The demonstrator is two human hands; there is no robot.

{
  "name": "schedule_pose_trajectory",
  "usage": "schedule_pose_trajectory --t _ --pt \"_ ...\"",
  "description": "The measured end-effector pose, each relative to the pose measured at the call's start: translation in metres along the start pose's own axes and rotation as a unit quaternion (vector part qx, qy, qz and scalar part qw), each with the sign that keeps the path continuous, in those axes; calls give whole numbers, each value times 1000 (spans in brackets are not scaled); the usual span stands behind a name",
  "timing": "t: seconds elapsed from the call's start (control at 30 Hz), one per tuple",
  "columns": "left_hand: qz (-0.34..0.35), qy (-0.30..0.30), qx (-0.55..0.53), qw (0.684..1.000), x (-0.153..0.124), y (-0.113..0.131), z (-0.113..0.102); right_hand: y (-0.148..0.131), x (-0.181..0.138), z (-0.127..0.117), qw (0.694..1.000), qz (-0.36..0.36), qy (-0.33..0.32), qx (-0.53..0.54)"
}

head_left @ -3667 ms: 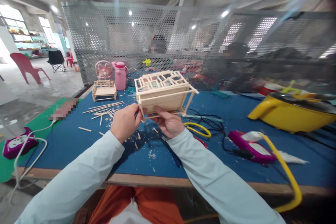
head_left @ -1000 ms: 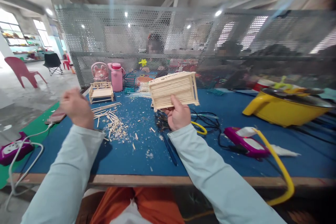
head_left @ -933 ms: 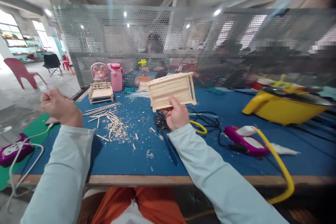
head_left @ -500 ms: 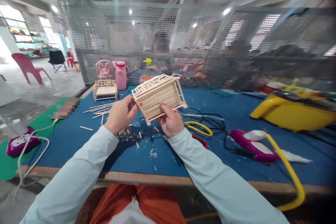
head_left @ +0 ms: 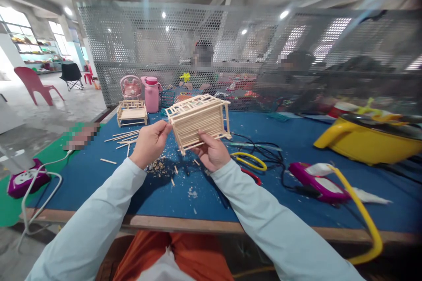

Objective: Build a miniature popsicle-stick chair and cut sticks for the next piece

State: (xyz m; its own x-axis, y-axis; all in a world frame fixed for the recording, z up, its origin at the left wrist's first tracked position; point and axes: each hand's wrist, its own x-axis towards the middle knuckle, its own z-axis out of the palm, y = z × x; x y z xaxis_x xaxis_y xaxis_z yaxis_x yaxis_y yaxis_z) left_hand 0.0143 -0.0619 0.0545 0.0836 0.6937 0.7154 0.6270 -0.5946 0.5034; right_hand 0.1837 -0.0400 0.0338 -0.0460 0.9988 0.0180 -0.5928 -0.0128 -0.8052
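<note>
A miniature bench (head_left: 200,124) made of thin wooden sticks is tilted in the air above the table, its slatted face toward me. My right hand (head_left: 214,153) grips its lower edge, thumb on the slats and fingers behind. At the bench's left corner, my left hand (head_left: 151,140) is closed in a pinch; whatever lies between those fingertips is too small to make out. A similar stick bench (head_left: 132,113) stands on the blue table at the back left. Loose wooden sticks (head_left: 127,136) lie in front of it.
Wood scraps (head_left: 157,167) litter the blue tabletop (head_left: 158,202). On the right are black cables (head_left: 263,147), a yellow ring (head_left: 252,161), a purple power strip (head_left: 318,182) and a yellow pan (head_left: 369,138). A pink bottle (head_left: 152,96) stands before the perforated metal screen (head_left: 138,44).
The bench has tilted slightly and its right end has dropped a little to the left. My left fingers have drawn together into a tighter pinch by its corner.
</note>
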Motion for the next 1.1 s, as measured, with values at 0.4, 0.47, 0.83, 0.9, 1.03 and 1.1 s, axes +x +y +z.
schedule_pose_trajectory --t 0.4,0.47,0.83,0.9,1.03,1.1 --pt "-238 61 -325 913 8 -16 -1 -18 11 -6 989 12 -49 140" --pt "-198 -118 -360 904 -4 0 16 -17 10 -5 987 9 -46 150" --pt "-246 -243 -560 753 -23 35 35 -8 -4 1 984 32 -174 28" --pt "-219 -247 -519 788 -25 32 37 -8 -5 1 986 21 -164 29" --pt "-166 -254 -430 850 -28 32 38 -8 -7 1 987 20 -162 3" --pt "-150 -256 -413 861 -29 33 37 -9 -6 0 987 17 -160 13"
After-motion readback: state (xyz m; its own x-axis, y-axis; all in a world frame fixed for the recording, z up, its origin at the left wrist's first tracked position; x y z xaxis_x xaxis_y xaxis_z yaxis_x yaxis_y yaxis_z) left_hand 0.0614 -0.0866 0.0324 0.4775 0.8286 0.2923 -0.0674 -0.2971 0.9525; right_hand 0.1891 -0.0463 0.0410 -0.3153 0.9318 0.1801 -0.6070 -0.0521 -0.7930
